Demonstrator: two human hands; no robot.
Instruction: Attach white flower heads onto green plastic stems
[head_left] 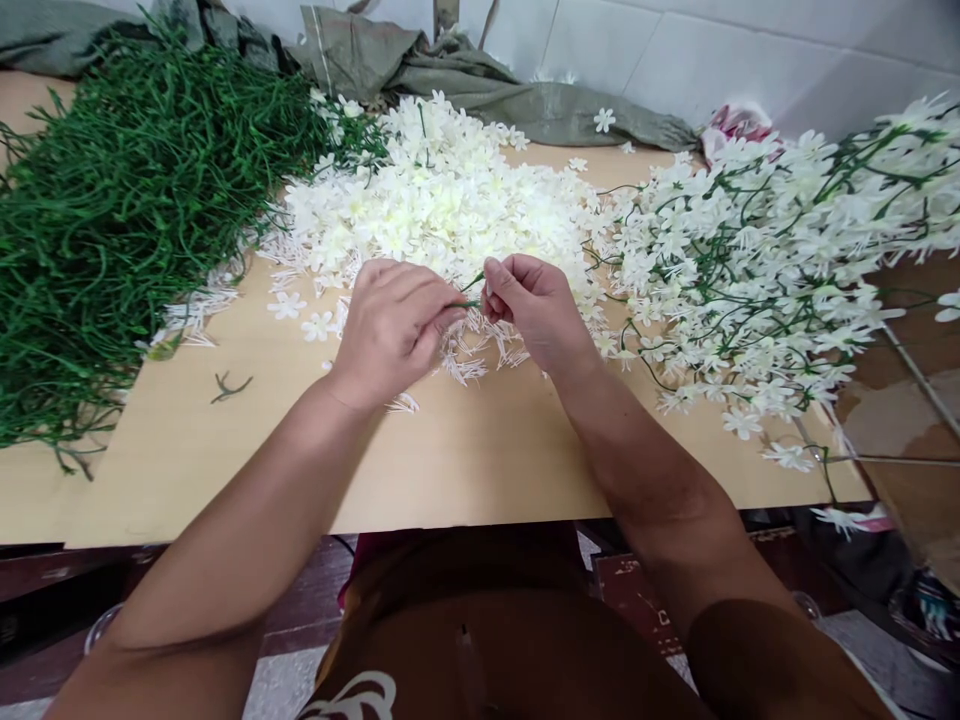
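Observation:
Both hands meet over the near edge of a heap of loose white artificial flower heads (450,210). A thin green plastic stem (471,284) spans the gap between them. My left hand (394,325) is closed, its fingertips pinching the stem. Thumb and curled fingers of my right hand (536,305) are pressed together at the stem's other end; a small pale bit shows at the fingertips, too small to make out. Bundles of thin white stamens (469,360) lie on the table just under the hands.
A large pile of green plastic stems (150,190) covers the left of the table (480,460). Assembled white flower sprays (750,270) are heaped on the right, some hanging over the edge. Grey-green cloth (540,105) runs along the tiled wall. One loose stem piece (231,387) lies at left.

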